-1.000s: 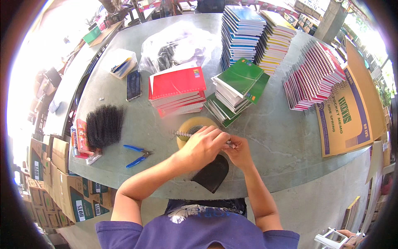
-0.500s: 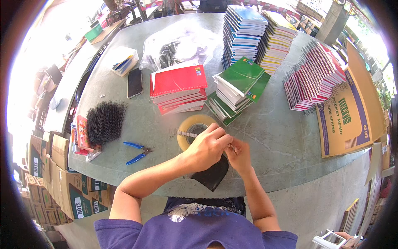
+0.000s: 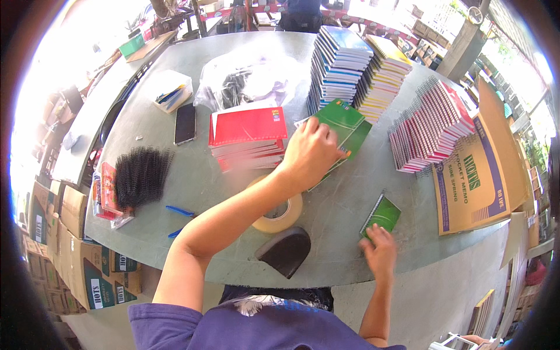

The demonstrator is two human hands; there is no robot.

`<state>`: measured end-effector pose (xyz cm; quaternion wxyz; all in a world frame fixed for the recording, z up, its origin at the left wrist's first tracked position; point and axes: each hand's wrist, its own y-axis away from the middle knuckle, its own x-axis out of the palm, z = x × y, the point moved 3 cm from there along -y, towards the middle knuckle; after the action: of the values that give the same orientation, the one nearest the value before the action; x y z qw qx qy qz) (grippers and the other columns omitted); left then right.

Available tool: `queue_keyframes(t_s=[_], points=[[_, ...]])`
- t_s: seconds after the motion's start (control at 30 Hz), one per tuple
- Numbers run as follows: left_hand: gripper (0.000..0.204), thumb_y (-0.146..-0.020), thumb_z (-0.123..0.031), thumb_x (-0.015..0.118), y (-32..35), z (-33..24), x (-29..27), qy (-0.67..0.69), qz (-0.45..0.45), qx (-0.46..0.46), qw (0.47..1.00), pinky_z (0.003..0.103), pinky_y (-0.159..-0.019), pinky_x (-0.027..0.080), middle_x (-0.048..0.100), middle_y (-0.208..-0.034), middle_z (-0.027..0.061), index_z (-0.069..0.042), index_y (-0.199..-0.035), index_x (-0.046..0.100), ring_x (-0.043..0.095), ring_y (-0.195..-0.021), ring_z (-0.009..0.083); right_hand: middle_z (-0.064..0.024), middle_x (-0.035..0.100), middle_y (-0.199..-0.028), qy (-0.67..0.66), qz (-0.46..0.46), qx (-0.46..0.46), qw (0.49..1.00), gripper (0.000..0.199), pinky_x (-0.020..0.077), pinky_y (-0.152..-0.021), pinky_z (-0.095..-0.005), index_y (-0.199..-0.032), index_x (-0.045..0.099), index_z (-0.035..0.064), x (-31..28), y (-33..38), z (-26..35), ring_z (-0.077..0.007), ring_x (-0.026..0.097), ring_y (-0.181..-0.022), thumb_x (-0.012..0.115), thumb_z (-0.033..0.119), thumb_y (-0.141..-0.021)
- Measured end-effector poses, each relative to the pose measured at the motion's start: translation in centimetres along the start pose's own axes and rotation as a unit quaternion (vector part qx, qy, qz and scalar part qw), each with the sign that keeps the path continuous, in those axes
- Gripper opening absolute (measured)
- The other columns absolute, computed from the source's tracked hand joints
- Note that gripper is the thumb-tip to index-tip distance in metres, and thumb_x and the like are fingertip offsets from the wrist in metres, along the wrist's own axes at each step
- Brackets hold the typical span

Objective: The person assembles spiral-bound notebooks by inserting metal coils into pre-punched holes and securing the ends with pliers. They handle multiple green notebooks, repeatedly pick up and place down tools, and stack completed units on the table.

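Note:
My left hand (image 3: 311, 153) reaches across the grey table (image 3: 204, 175) to a stack of green notebooks (image 3: 344, 122); its fingers curl over the top cover's edge. My right hand (image 3: 379, 252) lies low near the table's front edge. Its spread fingertips touch the near end of a small green spiral-bound notebook (image 3: 382, 213) that lies flat on the table. A roll of tan tape (image 3: 283, 214) sits under my left forearm, and a black rounded object (image 3: 286, 251) lies just in front of it.
A red notebook stack (image 3: 248, 137) stands left of the green one. Tall notebook stacks (image 3: 341, 64) and a fanned row of spiral notebooks (image 3: 431, 125) fill the back right, beside a cardboard box (image 3: 475, 178). Blue pliers (image 3: 178, 213), black coils (image 3: 140, 175), a phone (image 3: 185, 123) and a plastic bag (image 3: 245, 81) lie left.
Both hands were together over the tape roll working on a spiral notebook. Now the left hand has moved up to the green stack and the right has set the small green notebook down to the right.

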<state>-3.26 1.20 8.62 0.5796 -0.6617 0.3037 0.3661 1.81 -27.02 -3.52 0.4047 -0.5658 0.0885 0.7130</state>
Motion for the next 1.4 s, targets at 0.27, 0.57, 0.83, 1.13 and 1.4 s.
queue_keyframes(t_s=[0.27, 0.57, 0.83, 1.13, 1.4], points=[[0.014, -0.078, -0.011, 0.060, 0.4, 0.2, -1.0, -0.014, 0.096, -0.023, 0.995, 0.041, -0.074, 0.050, 0.063, -0.083, 0.0165, 0.002, -0.081, 0.063, 0.058, -0.089, 0.0314, -0.0161, 0.053, -0.130, -0.113, 0.114, 0.049, 0.986, 0.045, 0.0424, -0.096, -0.0395, -0.115, 0.061, 0.0031, -0.5, -2.5, 0.3, -0.0319, 0.051, -0.119, 0.073, 0.025, -0.077], [0.017, -0.074, -0.001, 0.057, 1.8, 1.8, -6.5, 0.083, -0.093, -0.008, 0.992, 0.037, -0.079, 0.049, 0.063, -0.089, 0.0121, -0.001, -0.091, 0.061, 0.059, -0.084, 0.0301, -0.0161, 0.054, -0.129, -0.186, -0.225, -0.132, 0.947, 0.046, 0.0374, -0.100, -0.0416, -0.121, 0.057, 0.0038, -4.3, -10.4, 10.7, -0.0313, 0.049, -0.121, 0.069, 0.024, -0.082], [0.028, -0.074, -0.003, 0.061, 17.4, 4.2, -4.0, 0.245, 0.068, -0.104, 0.962, 0.039, -0.077, 0.050, 0.064, -0.094, 0.0119, -0.003, -0.102, 0.060, 0.060, -0.090, 0.0298, -0.0101, 0.063, -0.100, -0.055, 0.033, -0.325, 0.944, 0.028, 0.0439, -0.085, -0.0380, -0.108, 0.061, 0.0076, 1.3, -8.6, 19.6, -0.0255, 0.059, -0.097, 0.064, 0.016, -0.081], [0.028, -0.085, -0.027, 0.061, 30.5, 22.6, -4.8, -0.200, 0.060, -0.504, 0.838, 0.042, -0.067, 0.054, 0.063, -0.077, 0.0188, -0.001, -0.076, 0.060, 0.066, -0.077, 0.0364, -0.0063, 0.064, -0.085, -0.056, 0.072, -0.299, 0.950, 0.017, 0.0436, -0.069, -0.0390, -0.090, 0.062, 0.0085, 3.9, -10.0, 21.9, -0.0257, 0.061, -0.080, 0.069, 0.014, -0.075], [0.022, -0.084, -0.021, 0.052, 27.9, 22.1, -8.2, -0.221, 0.045, -0.523, 0.822, 0.047, -0.068, 0.052, 0.064, -0.082, 0.0217, 0.000, -0.089, 0.055, 0.065, -0.074, 0.0385, -0.0043, 0.065, -0.086, -0.055, 0.091, -0.272, 0.956, 0.023, 0.0450, -0.070, -0.0378, -0.097, 0.063, 0.0118, 4.2, -10.8, 21.8, -0.0228, 0.062, -0.082, 0.068, 0.022, -0.078]])
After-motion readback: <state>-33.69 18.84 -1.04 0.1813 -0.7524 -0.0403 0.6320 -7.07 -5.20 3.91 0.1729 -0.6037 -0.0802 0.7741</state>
